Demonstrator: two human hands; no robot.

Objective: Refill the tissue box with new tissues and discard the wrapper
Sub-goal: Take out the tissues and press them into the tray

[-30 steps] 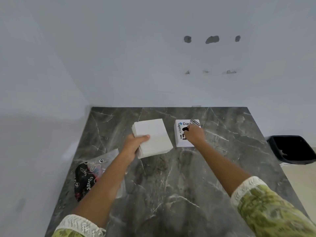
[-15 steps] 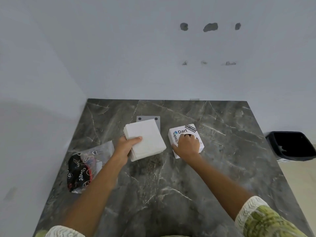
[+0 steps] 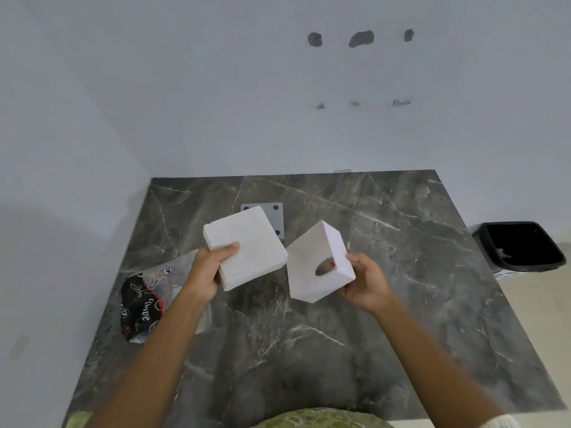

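My left hand (image 3: 206, 274) grips a square stack of white tissues (image 3: 247, 248) by its near-left corner, held above the dark marble table (image 3: 401, 273). Right of it, my right hand (image 3: 364, 282) holds the white cube tissue box (image 3: 318, 267) lifted off the table and tilted. The face with the oval hole is turned toward me. The two objects are close together but apart. A clear plastic wrapper (image 3: 148, 301) with black and red print lies on the table at the left, partly behind my left forearm.
A grey square plate (image 3: 275, 216) with dark dots lies flat on the table behind the tissue stack. A black waste bin (image 3: 522, 247) stands on the floor past the table's right edge. White walls close off the back and left.
My right hand has lifted the tissue box off the table and turned it, so the printed face is gone from view and the holed face shows. The tissue stack came nearer.
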